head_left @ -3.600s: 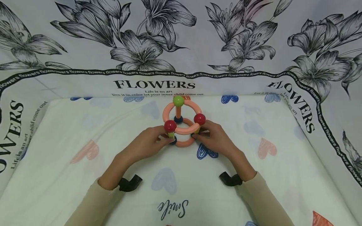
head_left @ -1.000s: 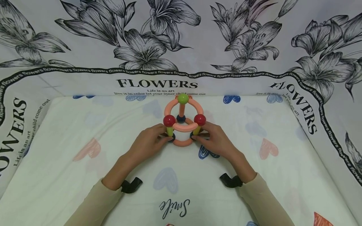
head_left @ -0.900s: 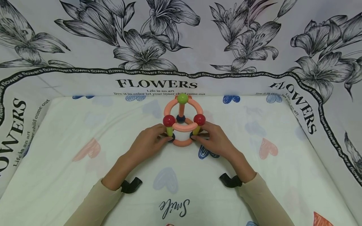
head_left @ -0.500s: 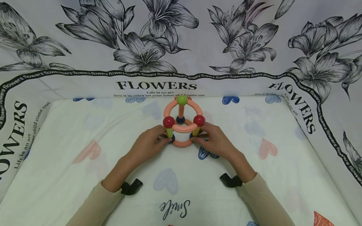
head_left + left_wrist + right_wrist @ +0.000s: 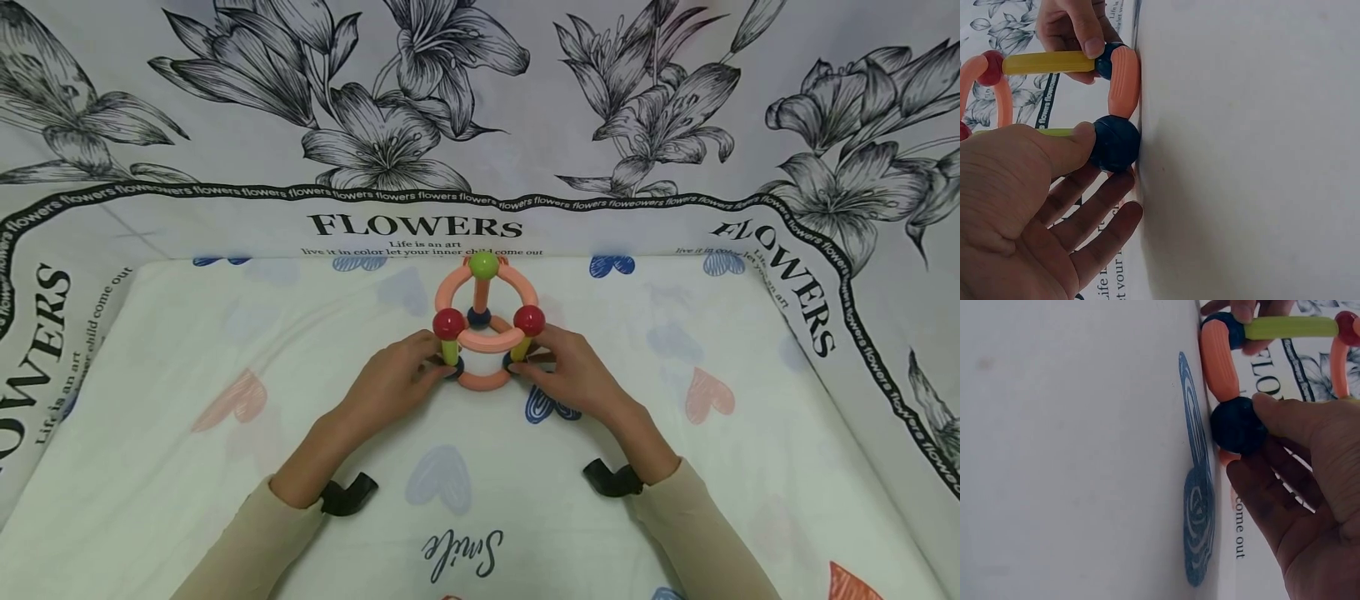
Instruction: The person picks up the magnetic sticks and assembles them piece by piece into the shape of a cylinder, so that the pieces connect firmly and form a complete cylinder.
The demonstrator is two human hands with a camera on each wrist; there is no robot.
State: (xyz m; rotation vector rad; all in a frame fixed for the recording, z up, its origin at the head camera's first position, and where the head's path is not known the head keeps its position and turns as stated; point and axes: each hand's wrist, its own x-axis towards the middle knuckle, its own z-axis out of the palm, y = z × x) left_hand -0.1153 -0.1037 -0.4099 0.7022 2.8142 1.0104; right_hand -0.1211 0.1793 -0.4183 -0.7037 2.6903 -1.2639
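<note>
A frame of toy balls and rods stands upright on the cloth in the head view. Curved orange rods form an upper and a lower ring. Two red balls and a green ball sit on top. A yellow rod, a lime rod and an orange rod join the rings. My left hand pinches the lower left dark blue ball between thumb and fingers. With my right hand I pinch the lower right dark blue ball. A third dark blue ball stands behind.
A white cloth printed with hearts covers the surface. Behind it rises a flower-printed fabric, close behind the toy frame. Black curved pieces stick out at both wrists.
Since the earliest frame, the toy frame has turned slightly, so its two red balls now line up level. Over the last second, hands and frame look nearly still; the view shifts slightly.
</note>
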